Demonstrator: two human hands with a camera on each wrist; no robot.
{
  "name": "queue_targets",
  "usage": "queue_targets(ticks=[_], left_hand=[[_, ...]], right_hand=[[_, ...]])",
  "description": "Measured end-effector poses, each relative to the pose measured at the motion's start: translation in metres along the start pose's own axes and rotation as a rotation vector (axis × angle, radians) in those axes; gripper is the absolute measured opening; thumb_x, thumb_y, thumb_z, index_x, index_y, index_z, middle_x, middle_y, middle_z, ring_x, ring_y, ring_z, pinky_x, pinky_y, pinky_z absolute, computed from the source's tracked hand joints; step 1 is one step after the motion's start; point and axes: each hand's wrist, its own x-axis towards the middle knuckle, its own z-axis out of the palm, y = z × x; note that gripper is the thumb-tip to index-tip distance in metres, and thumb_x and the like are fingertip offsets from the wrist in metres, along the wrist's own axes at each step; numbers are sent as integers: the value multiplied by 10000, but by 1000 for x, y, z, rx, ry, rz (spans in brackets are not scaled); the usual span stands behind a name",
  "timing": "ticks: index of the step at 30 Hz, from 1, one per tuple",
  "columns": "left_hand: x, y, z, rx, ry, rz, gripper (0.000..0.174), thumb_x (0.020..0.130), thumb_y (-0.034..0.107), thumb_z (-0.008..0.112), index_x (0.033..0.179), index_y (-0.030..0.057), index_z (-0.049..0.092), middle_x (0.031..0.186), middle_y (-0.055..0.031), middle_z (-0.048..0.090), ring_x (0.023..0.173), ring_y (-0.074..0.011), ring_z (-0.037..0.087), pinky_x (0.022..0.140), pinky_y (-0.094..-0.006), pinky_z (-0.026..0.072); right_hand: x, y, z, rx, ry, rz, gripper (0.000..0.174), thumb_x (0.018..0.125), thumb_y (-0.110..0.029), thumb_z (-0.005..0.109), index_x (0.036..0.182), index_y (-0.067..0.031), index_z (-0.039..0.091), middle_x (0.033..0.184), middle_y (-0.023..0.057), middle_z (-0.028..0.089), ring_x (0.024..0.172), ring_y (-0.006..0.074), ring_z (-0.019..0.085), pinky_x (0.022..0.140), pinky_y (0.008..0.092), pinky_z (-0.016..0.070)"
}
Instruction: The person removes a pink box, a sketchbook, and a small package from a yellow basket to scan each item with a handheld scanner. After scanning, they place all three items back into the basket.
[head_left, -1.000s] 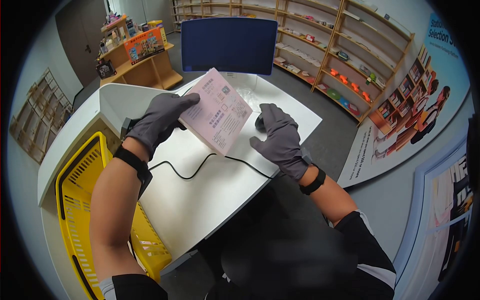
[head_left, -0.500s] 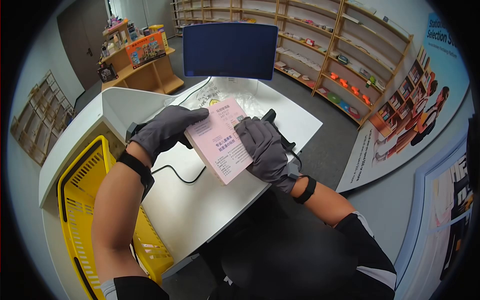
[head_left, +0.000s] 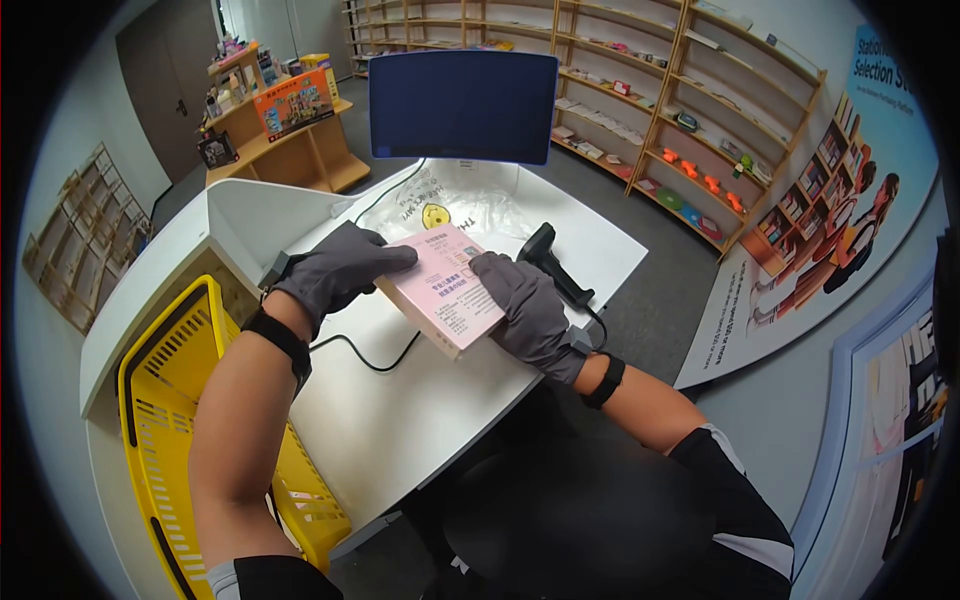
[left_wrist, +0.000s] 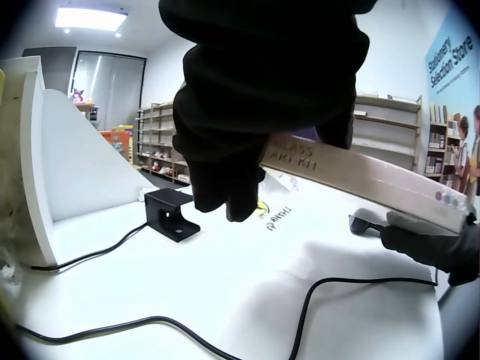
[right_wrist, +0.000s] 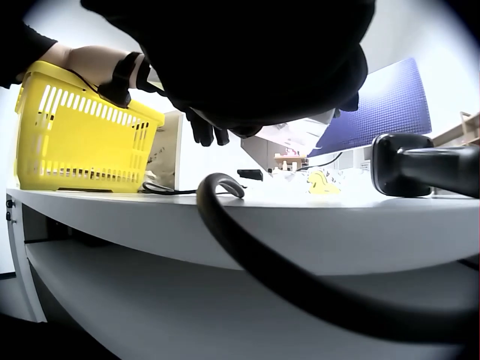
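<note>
A pink box (head_left: 447,285) with printed text is held above the white table by both gloved hands. The left hand (head_left: 340,268) grips its left edge, thumb on the top face. At the opposite edge, the right hand (head_left: 530,305) holds the box with fingers lying over its printed face. In the left wrist view the box's side (left_wrist: 360,174) reads "GLASS ART KIT", with the left hand (left_wrist: 255,112) at one end and the right hand (left_wrist: 442,247) at the other. The right hand (right_wrist: 255,67) appears dark in the right wrist view and hides most of the box.
A black handheld scanner (head_left: 555,265) lies right of the box, its cable hanging at the table edge. Behind are a clear plastic bag (head_left: 480,205) and a monitor (head_left: 462,108). A yellow basket (head_left: 165,420) stands at left. A black bracket (left_wrist: 171,214) and cable are on the table (head_left: 400,425).
The right hand has moved from beside the scanner onto the box and taken hold of its right side. The box has been lowered and tilted flatter, and the scanner and plastic bag show more fully.
</note>
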Motion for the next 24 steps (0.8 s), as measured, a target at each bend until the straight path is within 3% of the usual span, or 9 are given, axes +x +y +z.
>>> queue_targets(ticks=[6,9,10,14,17,18,21,24], left_hand=[[8,-11,2,340,150,116,764,838,686,785,1044,-50,781,845,-155,739,728,-245,700,667,-384,548],[5,7,-2,282,-15,-38,833,872,555,863,1342,-106,673,1045,-109,727,868,-168,640,722,-313,543],[5,5,-1,284,-9,-48,833,872,555,863,1342,-106,673,1045,-109,727,868,-168,640,722,-313,543],[8,-3,6,220,-45,-67,732,860,580,871,1222,-43,742,893,-58,703,737,-143,595,625,-306,504],[3,4,3,202,-180,-141,593,856,577,881,1077,38,771,761,-5,631,625,-107,522,539,-280,441],[5,1,4,198,-181,-144,593,856,577,881,1077,38,771,761,-5,631,625,-107,522,539,-280,441],[10,-7,13,260,-101,-86,686,847,721,774,738,46,707,666,-68,628,562,-192,547,540,-379,447],[13,-10,14,252,-123,-92,674,850,711,781,723,55,690,650,-61,610,550,-185,532,527,-376,436]], right_hand=[[14,5,12,-104,-55,74,689,829,-160,726,1478,24,585,1368,240,671,1228,407,655,1013,522,508],[22,11,30,-191,-33,85,648,846,-154,687,1465,13,595,1361,235,671,1206,396,660,983,508,511],[24,12,33,-234,-80,100,624,861,-156,665,1460,6,600,1364,230,668,1203,391,660,975,500,508],[22,14,48,-350,-183,116,572,899,-161,610,1450,-11,609,1379,216,658,1199,376,654,961,479,497],[21,15,51,-420,-198,87,559,913,-163,586,1452,-18,610,1395,207,647,1207,368,645,963,472,488],[19,15,51,-407,-210,87,566,910,-168,596,1456,-18,609,1398,204,644,1216,369,639,968,474,486],[12,15,48,-388,-239,95,579,904,-177,616,1462,-19,606,1404,198,639,1234,371,627,979,478,481],[13,15,45,-361,-250,94,601,894,-192,649,1467,-19,598,1401,193,634,1234,366,620,980,485,486]])
